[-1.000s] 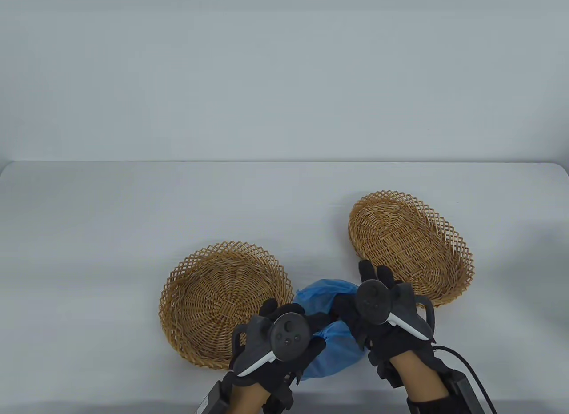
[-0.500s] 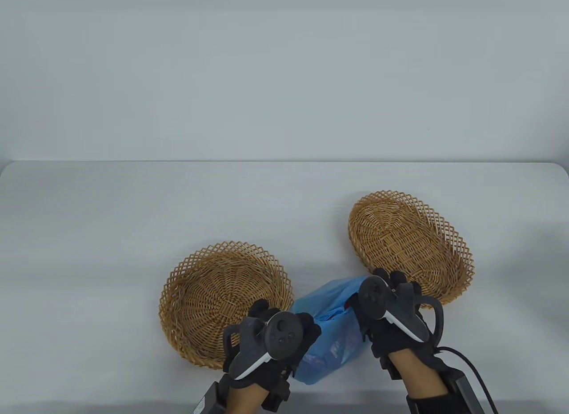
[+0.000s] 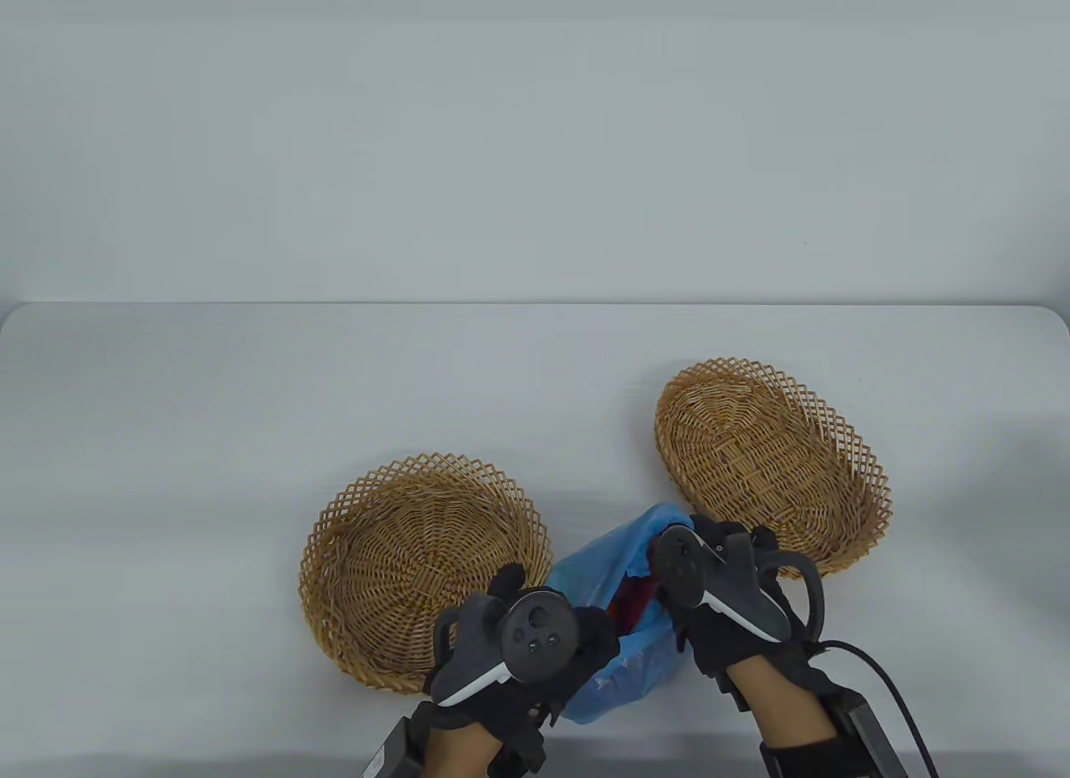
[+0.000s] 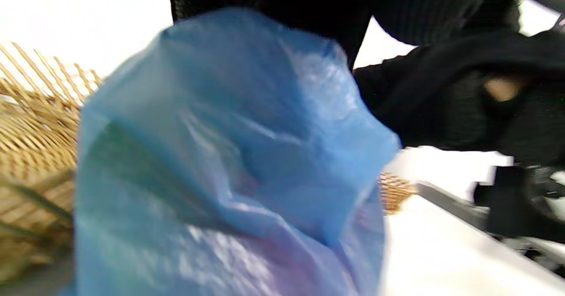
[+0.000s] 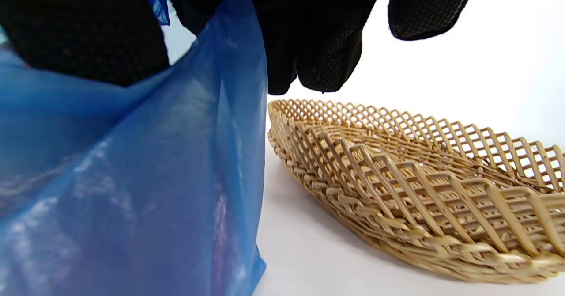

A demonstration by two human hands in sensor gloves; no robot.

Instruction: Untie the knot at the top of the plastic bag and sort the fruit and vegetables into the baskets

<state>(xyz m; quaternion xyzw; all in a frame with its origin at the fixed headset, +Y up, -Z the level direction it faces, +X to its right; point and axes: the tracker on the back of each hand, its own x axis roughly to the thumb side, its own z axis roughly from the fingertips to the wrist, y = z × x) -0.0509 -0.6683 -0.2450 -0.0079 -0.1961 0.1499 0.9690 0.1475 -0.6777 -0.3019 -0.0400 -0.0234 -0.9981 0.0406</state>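
- the blue plastic bag (image 3: 598, 573) now gapes open at the top, showing something red (image 3: 635, 598) inside; a second ago its mouth was gathered shut.
- the right hand (image 3: 719, 590) sits lower and closer in, gripping the bag's rim.
- the left hand (image 3: 522, 644) grips the near edge.

Open far half, crowded near edge

The surface (image 3: 251, 377) lies bare along its far edge and toward both far corners — a hand could pass there freely. Near the front edge the left basket (image 3: 418, 561), the blue bag (image 3: 585, 569) and the right basket (image 3: 769, 477) stand close together — the bag fills the gap between the baskets, with both hands at it.
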